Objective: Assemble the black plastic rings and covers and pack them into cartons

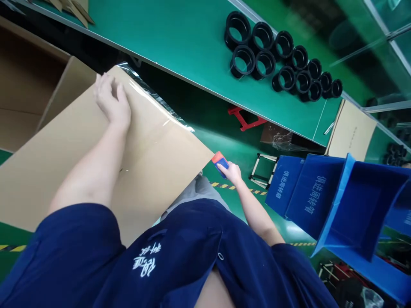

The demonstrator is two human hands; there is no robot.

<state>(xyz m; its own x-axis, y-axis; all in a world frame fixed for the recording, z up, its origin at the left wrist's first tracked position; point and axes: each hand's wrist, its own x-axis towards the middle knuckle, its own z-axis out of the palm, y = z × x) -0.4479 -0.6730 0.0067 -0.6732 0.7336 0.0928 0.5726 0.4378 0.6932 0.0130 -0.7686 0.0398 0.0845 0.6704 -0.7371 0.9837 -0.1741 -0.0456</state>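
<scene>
- Cardboard (154, 171) at 9 o'clock; left hand (113, 102) upon it, fingers open.
- Right hand (233, 172), 4 o'clock, grips orange-and-blue tool (219, 162).
- Clear film (164, 107) might crease should the cardboard slip.
- Tool's orange end points toward 11; cardboard's long axis runs 8 to 2.

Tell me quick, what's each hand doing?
Left hand: open, resting on the big cardboard.
Right hand: closed, holding the orange and blue tool.
</scene>
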